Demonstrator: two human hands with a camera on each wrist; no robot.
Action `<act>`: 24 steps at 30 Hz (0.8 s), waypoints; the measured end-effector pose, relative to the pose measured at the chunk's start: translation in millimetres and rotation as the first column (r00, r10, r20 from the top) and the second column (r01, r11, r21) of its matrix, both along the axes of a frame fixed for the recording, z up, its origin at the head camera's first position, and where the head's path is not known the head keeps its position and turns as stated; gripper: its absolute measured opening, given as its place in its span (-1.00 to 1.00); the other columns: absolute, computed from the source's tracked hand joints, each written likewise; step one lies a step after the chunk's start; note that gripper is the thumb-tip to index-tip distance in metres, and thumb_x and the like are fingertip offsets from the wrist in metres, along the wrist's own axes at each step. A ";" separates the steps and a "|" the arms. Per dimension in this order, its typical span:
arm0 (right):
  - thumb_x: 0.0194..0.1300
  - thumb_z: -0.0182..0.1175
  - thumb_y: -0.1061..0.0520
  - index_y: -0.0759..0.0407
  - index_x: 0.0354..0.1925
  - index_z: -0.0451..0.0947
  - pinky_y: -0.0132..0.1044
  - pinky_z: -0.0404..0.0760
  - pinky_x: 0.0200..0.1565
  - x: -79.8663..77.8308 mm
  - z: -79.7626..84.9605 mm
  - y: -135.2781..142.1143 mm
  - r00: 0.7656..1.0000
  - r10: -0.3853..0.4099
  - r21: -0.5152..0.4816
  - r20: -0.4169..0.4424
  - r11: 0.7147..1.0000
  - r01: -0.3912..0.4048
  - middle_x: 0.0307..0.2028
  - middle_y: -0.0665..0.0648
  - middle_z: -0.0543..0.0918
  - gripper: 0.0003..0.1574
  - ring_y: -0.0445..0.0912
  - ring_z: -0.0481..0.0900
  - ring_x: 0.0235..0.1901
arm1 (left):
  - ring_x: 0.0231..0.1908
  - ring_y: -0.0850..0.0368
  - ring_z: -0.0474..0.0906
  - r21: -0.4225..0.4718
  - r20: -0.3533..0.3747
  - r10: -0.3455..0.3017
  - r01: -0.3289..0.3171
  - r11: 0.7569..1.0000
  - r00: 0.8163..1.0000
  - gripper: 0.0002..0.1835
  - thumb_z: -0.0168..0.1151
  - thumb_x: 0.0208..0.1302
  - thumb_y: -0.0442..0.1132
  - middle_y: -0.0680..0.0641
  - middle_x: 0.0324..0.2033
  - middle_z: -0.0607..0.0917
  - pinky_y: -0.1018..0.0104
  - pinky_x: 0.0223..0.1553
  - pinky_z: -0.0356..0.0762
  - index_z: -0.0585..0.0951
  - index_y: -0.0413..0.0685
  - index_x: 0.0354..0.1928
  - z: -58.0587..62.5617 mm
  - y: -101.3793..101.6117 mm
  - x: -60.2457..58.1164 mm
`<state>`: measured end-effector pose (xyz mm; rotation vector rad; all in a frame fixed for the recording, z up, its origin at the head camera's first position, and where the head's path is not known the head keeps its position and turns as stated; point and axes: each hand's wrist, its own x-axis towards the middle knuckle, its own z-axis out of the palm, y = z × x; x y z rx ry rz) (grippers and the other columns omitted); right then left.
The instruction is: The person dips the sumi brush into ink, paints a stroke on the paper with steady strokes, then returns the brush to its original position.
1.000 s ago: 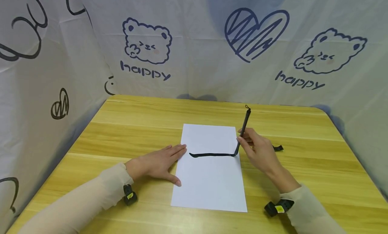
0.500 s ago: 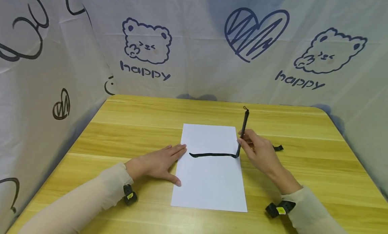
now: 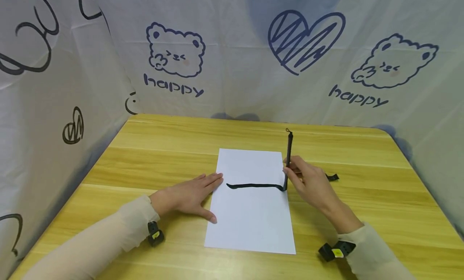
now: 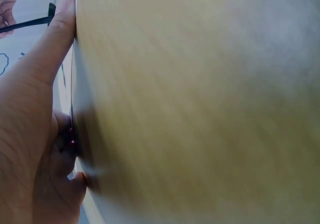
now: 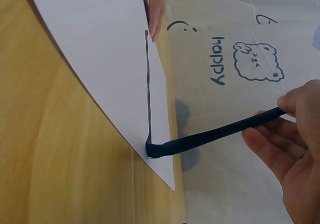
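Note:
A white sheet of paper lies on the table, crossed by a black ink line. My right hand pinches a black calligraphy brush with a small loop at its top. The brush stands nearly upright, its tip on the line's right end near the paper's right edge. In the right wrist view the dark brush meets the paper at that end. My left hand lies flat, fingers spread, its fingertips at the paper's left edge. The left wrist view shows the left thumb against the table.
A small black piece lies on the wooden table, partly hidden behind the right hand. White cloth printed with bears and hearts hangs behind the table and along its sides.
The brush tip has moved slightly right and towards me, lengthening the line's end into a small downward hook. The brush's top has swung left to nearly upright. The left hand stays put.

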<state>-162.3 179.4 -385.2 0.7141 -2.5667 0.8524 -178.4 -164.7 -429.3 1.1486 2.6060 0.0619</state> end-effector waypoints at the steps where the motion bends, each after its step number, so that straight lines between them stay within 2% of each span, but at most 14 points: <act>1: 0.30 0.02 0.03 0.03 -0.10 0.39 -0.34 0.60 -0.34 0.0 0.1 0.0 1.000 -0.001 0.000 0.003 1.000 0.001 -0.34 -0.01 0.61 -0.78 -0.19 0.59 -0.36 | 0.33 0.15 -0.28 0.001 -0.001 -0.001 0.001 1.000 1.000 0.22 -0.17 -0.22 0.61 0.02 0.37 -0.24 0.13 0.29 -0.14 -0.20 0.00 0.39 -0.3 0.0 -0.1; 11: 0.29 0.02 0.01 -0.03 -0.07 0.38 -0.39 0.58 -0.32 -0.6 0.1 -0.7 0.999 -0.006 -0.001 0.037 1.000 0.006 -0.31 -0.04 0.61 -0.77 -0.24 0.57 -0.34 | 0.33 0.13 -0.26 0.002 -0.008 -0.001 0.001 1.000 1.000 0.22 -0.17 -0.22 0.61 0.02 0.37 -0.23 0.13 0.28 -0.13 -0.20 0.00 0.38 -1.3 0.4 -0.4; 24: 0.29 0.03 0.06 -0.04 -0.05 0.38 -0.40 0.58 -0.34 -3.2 -2.3 -0.9 0.998 0.059 -0.072 0.009 0.996 -0.058 -0.31 -0.06 0.60 -0.75 -0.25 0.57 -0.35 | 0.33 0.12 -0.25 0.015 -0.006 -0.003 0.004 1.000 1.000 0.21 -0.15 -0.21 0.60 0.01 0.37 -0.22 0.12 0.28 -0.12 -0.18 -0.02 0.39 -1.1 0.3 0.9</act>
